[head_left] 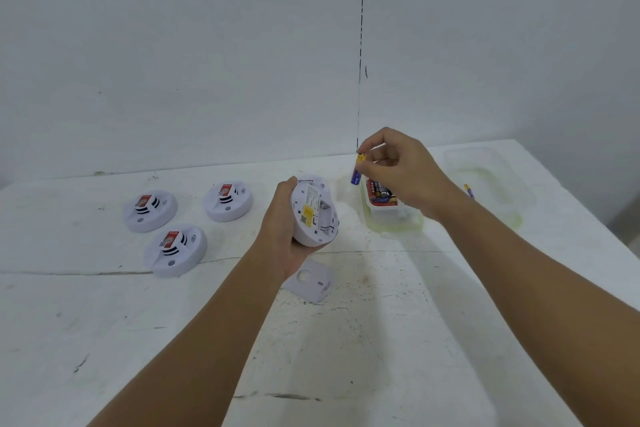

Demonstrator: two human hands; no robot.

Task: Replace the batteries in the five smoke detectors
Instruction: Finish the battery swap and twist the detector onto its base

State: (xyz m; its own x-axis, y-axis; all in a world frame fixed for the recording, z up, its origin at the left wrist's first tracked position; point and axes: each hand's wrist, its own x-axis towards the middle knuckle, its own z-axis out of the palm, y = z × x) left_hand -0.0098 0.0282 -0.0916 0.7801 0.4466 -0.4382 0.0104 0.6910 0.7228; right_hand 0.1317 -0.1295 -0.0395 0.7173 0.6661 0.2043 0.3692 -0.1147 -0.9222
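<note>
1. A white smoke detector (pixel 313 215) is held in the left hand (pixel 282 236), turned so that its back faces the camera; the grip is wrapped round its left rim and underside.
2. On that exposed back a yellow label and an open battery compartment are seen; whether a cell sits inside cannot be told.
3. A purple and gold battery (pixel 357 172) is pinched near its top end in the right hand (pixel 398 173), the grip being narrow, with thumb and forefinger closed on it and the other fingers curled.
4. The battery hangs roughly upright, up and to the right of the held detector and apart from it.
5. Just below the right grip a clear plastic container (pixel 393 218) with a greenish rim stands on the bench (pixel 346 340), with a pack of batteries (pixel 381 190) inside.
6. To the right of the right wrist a clear lid (pixel 491 180) lies flat, with a loose battery (pixel 469 191) by it.
7. Below the left grip a white cover plate (pixel 311 282) lies on the bench.
8. Well to the left of the left grip three smoke detectors (pixel 175 250) rest face up, and part of another (pixel 310 180) shows just behind the held one.
</note>
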